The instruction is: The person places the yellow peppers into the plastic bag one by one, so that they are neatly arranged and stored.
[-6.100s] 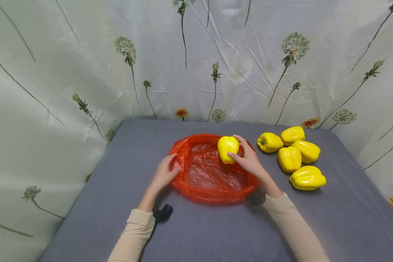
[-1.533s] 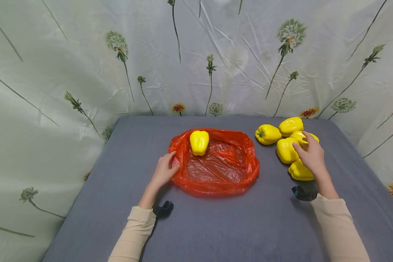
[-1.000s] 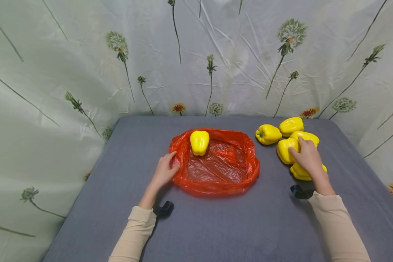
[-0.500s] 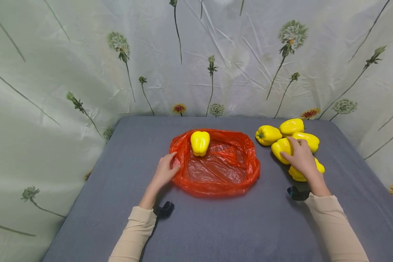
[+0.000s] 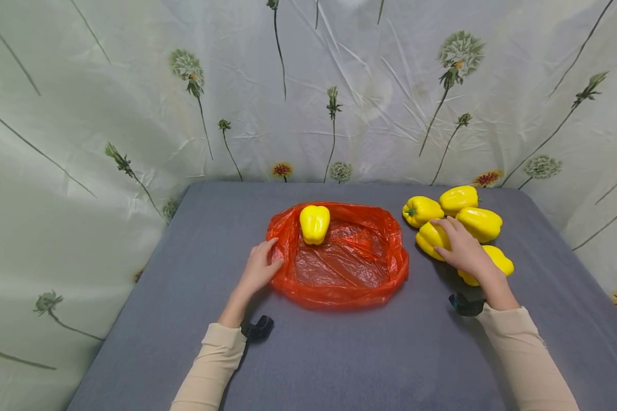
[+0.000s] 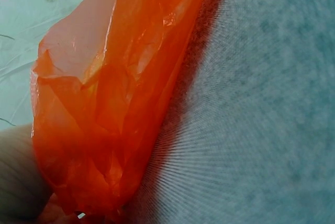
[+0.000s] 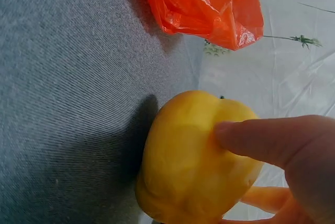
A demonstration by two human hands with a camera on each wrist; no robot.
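Observation:
My right hand (image 5: 463,248) holds a yellow bell pepper (image 5: 431,240) between thumb and fingers. In the right wrist view the thumb (image 7: 261,137) presses one side of this pepper (image 7: 193,156), the other fingers lie behind it, and a shadow falls on the cloth beside it. At the left rim of a red plastic bag (image 5: 334,297) my left hand (image 5: 259,268) pinches the film. The left wrist view has the bag's side (image 6: 104,130) bunched beside that hand. Inside the wide-mouthed bag, at its back left, sits another yellow bell pepper (image 5: 315,225).
Several more yellow peppers lie around my right hand, among them one with a green stem (image 5: 421,211) and one (image 5: 499,262) partly behind the wrist. Grey cloth (image 5: 339,354) covers the table. A flower-patterned curtain (image 5: 380,131) stands along the back and sides.
Seconds ago my right hand held a pepper over the bag; that pepper now sits inside. The right hand has since gripped another pepper and shifted it left out of the cluster. My left hand stays put.

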